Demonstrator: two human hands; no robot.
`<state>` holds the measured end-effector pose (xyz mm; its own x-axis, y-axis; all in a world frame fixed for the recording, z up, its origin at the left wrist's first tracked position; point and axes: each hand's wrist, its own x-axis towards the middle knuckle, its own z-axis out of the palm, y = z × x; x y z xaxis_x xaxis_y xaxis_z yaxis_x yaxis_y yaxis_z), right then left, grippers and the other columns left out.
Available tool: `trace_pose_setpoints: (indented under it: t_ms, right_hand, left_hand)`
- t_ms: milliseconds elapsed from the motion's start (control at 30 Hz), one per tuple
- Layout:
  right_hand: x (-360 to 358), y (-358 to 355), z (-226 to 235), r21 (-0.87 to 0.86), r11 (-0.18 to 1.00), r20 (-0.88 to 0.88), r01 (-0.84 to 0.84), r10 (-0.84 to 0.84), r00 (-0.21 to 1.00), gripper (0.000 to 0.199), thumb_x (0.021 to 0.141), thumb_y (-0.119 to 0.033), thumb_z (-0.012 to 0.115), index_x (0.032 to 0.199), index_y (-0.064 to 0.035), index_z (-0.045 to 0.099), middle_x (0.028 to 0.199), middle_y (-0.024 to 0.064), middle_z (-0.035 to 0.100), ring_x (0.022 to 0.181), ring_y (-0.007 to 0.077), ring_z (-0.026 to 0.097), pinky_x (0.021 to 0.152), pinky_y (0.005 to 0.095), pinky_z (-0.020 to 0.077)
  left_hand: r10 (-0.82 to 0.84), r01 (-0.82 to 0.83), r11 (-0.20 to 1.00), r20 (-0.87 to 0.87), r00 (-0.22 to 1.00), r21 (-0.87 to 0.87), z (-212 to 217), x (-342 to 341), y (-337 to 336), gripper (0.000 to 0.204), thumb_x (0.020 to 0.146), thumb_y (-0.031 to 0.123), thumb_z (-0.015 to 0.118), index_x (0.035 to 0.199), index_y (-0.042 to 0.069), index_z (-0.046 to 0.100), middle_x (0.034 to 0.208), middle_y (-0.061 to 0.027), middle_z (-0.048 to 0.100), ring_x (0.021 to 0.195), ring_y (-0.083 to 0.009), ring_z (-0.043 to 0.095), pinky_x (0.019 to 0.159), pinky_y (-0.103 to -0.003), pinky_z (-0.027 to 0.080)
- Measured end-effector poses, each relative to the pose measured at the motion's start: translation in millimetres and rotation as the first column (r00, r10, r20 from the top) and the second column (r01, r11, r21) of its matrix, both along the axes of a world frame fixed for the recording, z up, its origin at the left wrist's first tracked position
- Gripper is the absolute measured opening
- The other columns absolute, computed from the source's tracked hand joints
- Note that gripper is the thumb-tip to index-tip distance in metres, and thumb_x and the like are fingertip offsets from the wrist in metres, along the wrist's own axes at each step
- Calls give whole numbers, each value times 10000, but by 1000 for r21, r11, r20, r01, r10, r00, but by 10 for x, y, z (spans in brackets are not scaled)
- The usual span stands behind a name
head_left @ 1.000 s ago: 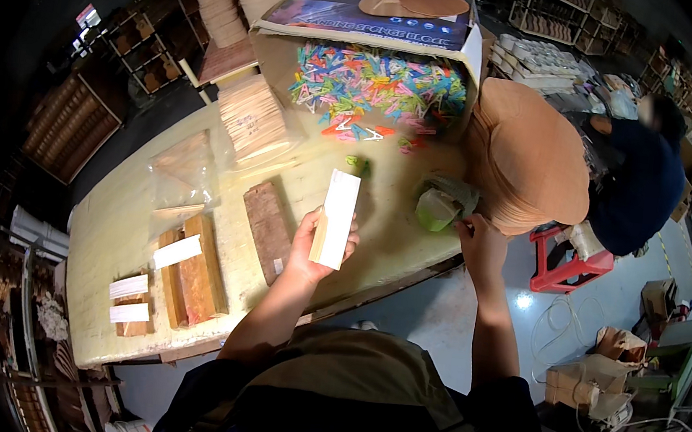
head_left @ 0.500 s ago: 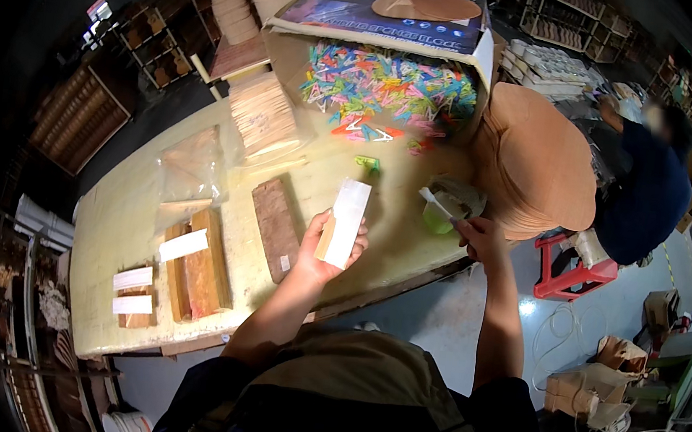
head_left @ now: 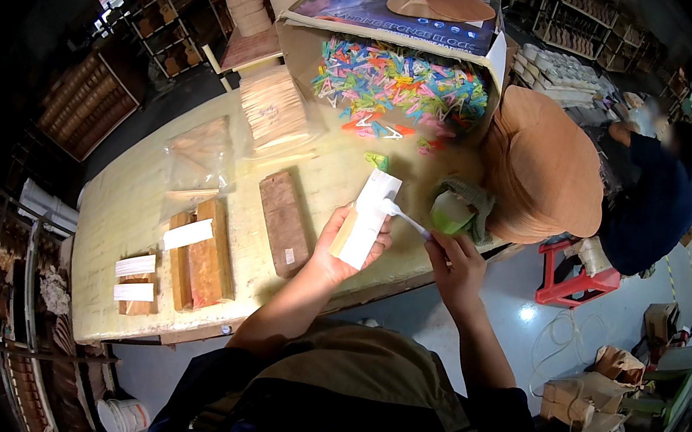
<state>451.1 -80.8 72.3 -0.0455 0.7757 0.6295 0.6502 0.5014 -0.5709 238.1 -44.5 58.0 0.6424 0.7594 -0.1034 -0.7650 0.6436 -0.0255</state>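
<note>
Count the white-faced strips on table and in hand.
4: a white-faced strip in the left hand, another across the larger wooden block, a far one and a near one on the small block. More may be hidden.

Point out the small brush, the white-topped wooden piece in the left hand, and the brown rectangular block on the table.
Small brush (head_left: 410,222): head view, on its handle.
White-topped wooden piece (head_left: 370,222): head view, on its white face.
Brown rectangular block (head_left: 284,220): head view, middle of its upper face.

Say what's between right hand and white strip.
A brush, gripped by the right hand, its white tip at the white strip; seen in the head view.
</note>
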Motion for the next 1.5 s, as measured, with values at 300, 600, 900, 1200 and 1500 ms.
trace_pose_setpoints:
  t_ms: [300, 600, 900, 1200, 1500]
  right_hand:
    - [-42, -121, 20, 39, 985, -8, -165, 165, 986, 168, 711, -71, 713, 874, -72, 674, 687, 74, 582, 540, 207, 568, 463, 312, 449]
    - [-148, -222, 54, 151, 967, 120, -203, 186, 975, 222, 688, -71, 742, 895, -44, 668, 700, 63, 571, 550, 182, 560, 479, 298, 455]
    - [-196, -261, 109, 266, 916, 189, -300, 256, 948, 232, 686, -101, 740, 902, -65, 664, 695, 50, 555, 539, 186, 536, 463, 295, 433]
    - [-227, -302, 172, 178, 884, 177, -433, 404, 897, 188, 715, -112, 711, 895, -81, 670, 662, 48, 548, 533, 204, 538, 463, 309, 433]
    - [-35, 246, 82, -5, 1000, -6, -21, 21, 1000, 142, 733, -104, 702, 866, -67, 671, 688, 91, 601, 560, 238, 576, 491, 321, 451]
  left_hand:
    - [27, -28, 999, -82, 996, -17, -18, -15, -9, 507, 810, 309, 544, 1108, -96, 479, 930, -118, 481, 788, -211, 438, 584, -260, 404]
    - [44, -42, 999, -99, 994, 23, -28, -10, -27, 488, 819, 321, 571, 1116, -60, 501, 918, -139, 529, 745, -190, 456, 563, -267, 398]
    - [60, -47, 993, -114, 992, 112, -32, -63, -45, 501, 816, 331, 565, 1114, -66, 498, 914, -126, 519, 755, -204, 457, 594, -266, 411]
    - [30, -20, 992, -76, 997, 128, -40, -95, -91, 429, 855, 350, 558, 1080, -13, 518, 936, -122, 554, 786, -208, 513, 584, -280, 446]
    - [-16, 30, 992, -110, 994, 126, 89, -41, -171, 486, 843, 386, 545, 1092, -28, 498, 900, -88, 511, 734, -182, 452, 546, -273, 393]
